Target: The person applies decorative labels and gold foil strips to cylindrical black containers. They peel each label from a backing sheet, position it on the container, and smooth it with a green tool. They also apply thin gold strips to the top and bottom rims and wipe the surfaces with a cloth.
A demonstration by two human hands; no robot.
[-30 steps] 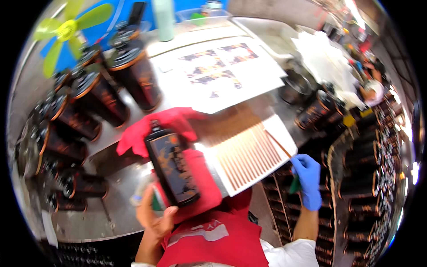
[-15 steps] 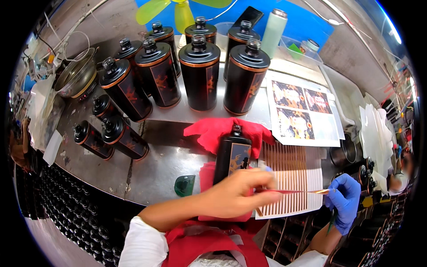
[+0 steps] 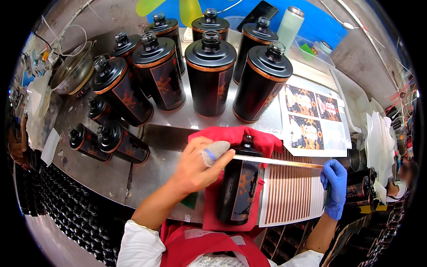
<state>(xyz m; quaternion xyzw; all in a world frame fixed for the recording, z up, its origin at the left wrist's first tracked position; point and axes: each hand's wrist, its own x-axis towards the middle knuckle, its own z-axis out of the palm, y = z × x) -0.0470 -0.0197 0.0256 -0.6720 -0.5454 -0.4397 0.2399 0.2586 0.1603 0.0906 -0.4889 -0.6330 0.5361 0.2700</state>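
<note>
A black bottle with an orange pattern lies on a red cloth in front of me, neck pointing away. My left hand, with a gauze-wrapped finger, pinches one end of a thin copper strip stretched above the bottle's shoulder. My right hand, in a blue glove, holds the strip's other end over a white sheet of copper strips.
Several upright black bottles stand on the metal table behind the cloth; three more lie at the left. A printed label sheet lies to the right. A metal bowl sits far left. Racks of bottles fill the lower left.
My left hand has lifted the strip off the sheet and pulled it leftward, taut across the bottle's shoulder; my head has tilted so the view sits closer over the bottle.
</note>
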